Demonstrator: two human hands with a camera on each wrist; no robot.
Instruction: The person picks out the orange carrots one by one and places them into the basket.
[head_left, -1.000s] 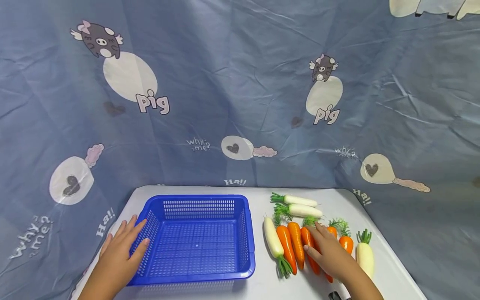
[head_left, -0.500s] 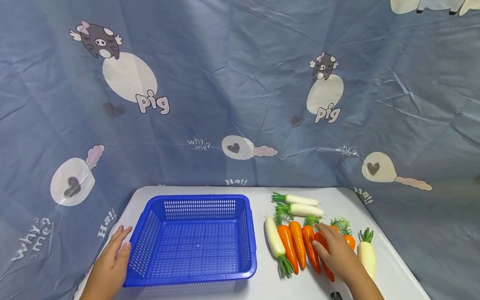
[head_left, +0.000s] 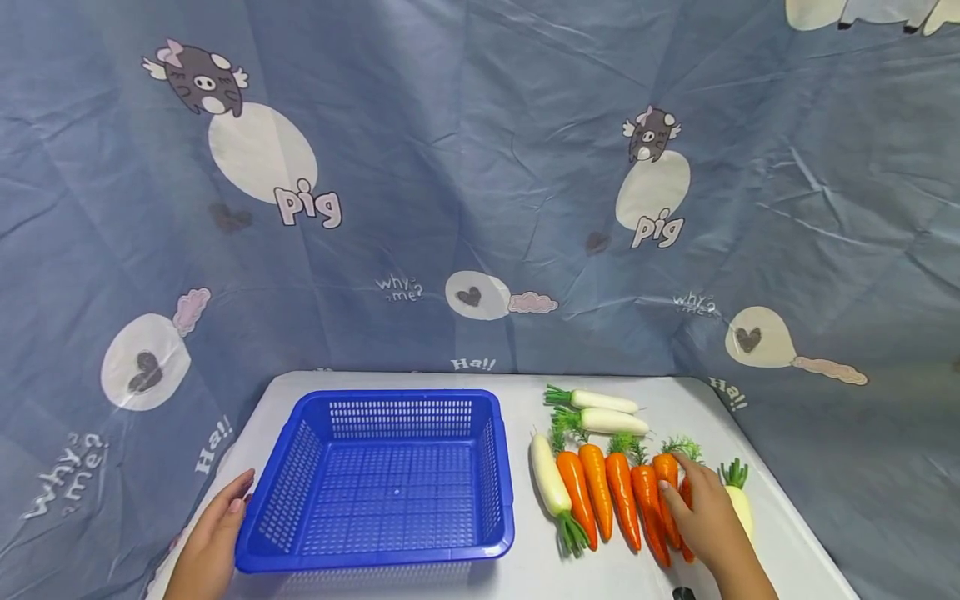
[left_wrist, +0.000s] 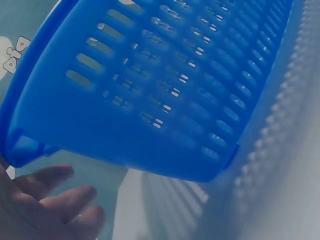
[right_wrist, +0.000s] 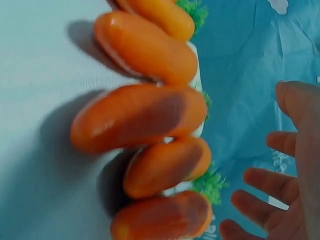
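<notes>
My left hand point(head_left: 206, 537) is beside the left end of a blue plastic basket point(head_left: 375, 555), nearest its front left corner. In the left wrist view, several fingers point(left_wrist: 70, 202) of this hand lie loosely extended beside the perforated basket wall point(left_wrist: 125, 125). My right hand point(head_left: 708, 508) is over the right end of a row of orange carrots point(head_left: 622, 500), covering part of the last ones. From the right wrist, its fingers point(right_wrist: 272, 185) appear spread and nearly straight, apart from the carrots point(right_wrist: 140, 120), with shadow falling across them.
Two white radishes point(head_left: 603, 402) lie behind the carrots, another radish point(head_left: 550, 475) to their left, and one more point(head_left: 741, 508) past my right hand. All rest on a white table point(head_left: 528, 579). A black object point(head_left: 682, 593) shows at the front edge. A blue printed cloth point(head_left: 480, 208) hangs behind.
My right hand has moved right along the carrots, uncovering the middle ones. My left hand has drawn back toward me from the basket's left rim. The basket's front left corner reaches slightly further left.
</notes>
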